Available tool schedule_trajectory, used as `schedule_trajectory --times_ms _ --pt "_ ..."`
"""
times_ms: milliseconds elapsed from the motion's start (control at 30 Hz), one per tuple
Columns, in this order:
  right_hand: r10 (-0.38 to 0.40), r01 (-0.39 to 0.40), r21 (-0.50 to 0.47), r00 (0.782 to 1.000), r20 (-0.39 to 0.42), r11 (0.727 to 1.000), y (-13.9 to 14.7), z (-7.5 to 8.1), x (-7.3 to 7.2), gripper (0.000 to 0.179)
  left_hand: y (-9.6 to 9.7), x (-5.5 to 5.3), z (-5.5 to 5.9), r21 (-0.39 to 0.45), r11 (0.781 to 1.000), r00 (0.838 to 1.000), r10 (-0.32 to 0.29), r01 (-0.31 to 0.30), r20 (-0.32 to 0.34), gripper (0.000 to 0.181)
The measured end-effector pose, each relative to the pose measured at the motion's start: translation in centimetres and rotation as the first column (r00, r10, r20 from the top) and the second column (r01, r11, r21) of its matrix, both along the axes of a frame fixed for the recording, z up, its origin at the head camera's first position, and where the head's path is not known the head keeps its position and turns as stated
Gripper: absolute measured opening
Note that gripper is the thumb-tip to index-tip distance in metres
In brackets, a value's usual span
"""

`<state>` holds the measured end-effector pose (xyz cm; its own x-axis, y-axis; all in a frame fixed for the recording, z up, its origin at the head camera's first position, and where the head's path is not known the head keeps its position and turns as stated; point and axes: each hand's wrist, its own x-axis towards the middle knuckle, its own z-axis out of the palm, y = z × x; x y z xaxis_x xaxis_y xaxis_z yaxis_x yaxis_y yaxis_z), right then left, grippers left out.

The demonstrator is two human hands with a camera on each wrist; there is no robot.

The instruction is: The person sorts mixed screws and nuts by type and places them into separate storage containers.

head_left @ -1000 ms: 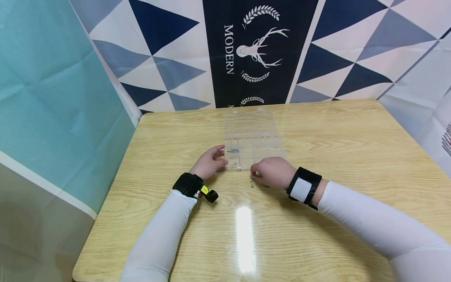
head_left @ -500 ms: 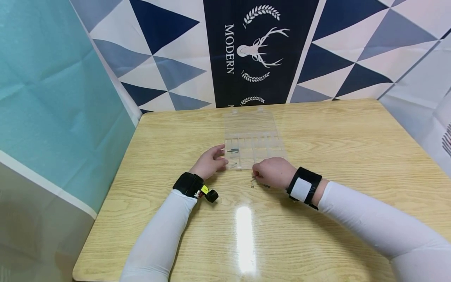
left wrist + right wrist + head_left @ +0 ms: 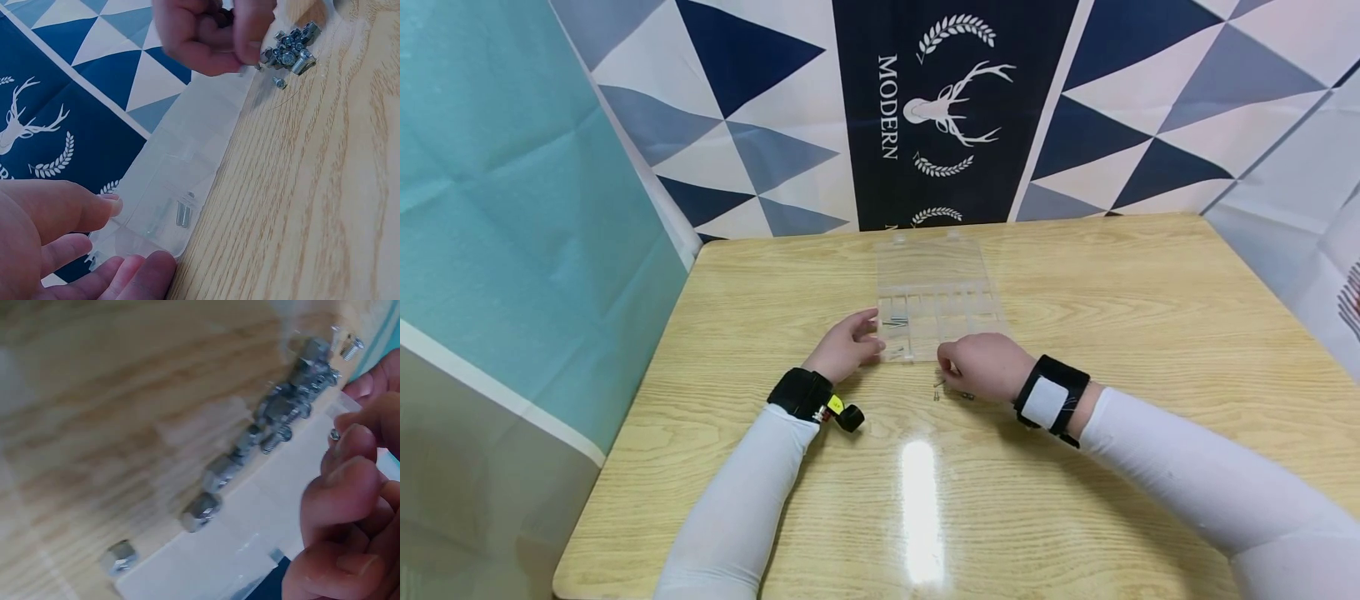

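A clear plastic compartment box (image 3: 928, 258) lies with its lid raised back, near the table's far edge. My left hand (image 3: 842, 346) rests at its left side, fingers loosely spread with fingertips against the box wall. Several long silver screws (image 3: 896, 322) lie in a left compartment. My right hand (image 3: 985, 367) is just in front of the box's near edge, pinching a small screw (image 3: 335, 434) between thumb and fingertip. Below those fingers, a heap of silver hex nuts (image 3: 220, 472) and small screws (image 3: 289, 57) lies on the table, partly hidden by the hand in the head view.
The wooden table (image 3: 760, 500) spreads around both arms. A patterned cloth wall (image 3: 760, 108) stands behind its far edge, and a teal panel (image 3: 512, 183) rises on the left. One loose screw (image 3: 279, 82) lies apart from the heap.
My right hand's fingertips have shifted slightly to the right over the small screws. The left hand and the box have stayed in place.
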<state>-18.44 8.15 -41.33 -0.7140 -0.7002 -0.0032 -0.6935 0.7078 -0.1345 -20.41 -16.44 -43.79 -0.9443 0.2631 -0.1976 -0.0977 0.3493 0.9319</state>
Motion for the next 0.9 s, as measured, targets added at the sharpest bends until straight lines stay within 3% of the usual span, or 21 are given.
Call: schedule_trajectory --times_ms 467,900 --pt "-0.018 0.01 -0.135 0.998 -0.055 0.991 -3.5 1.0 -1.2 0.008 0.0 -0.1 -0.3 0.018 1.0 1.0 0.004 -0.004 0.005 0.06" --pt "-0.084 0.079 -0.15 0.996 -0.028 0.986 -5.3 0.8 -2.5 0.009 -0.2 -0.1 -0.2 -0.011 1.0 1.0 0.002 -0.002 -0.009 0.059"
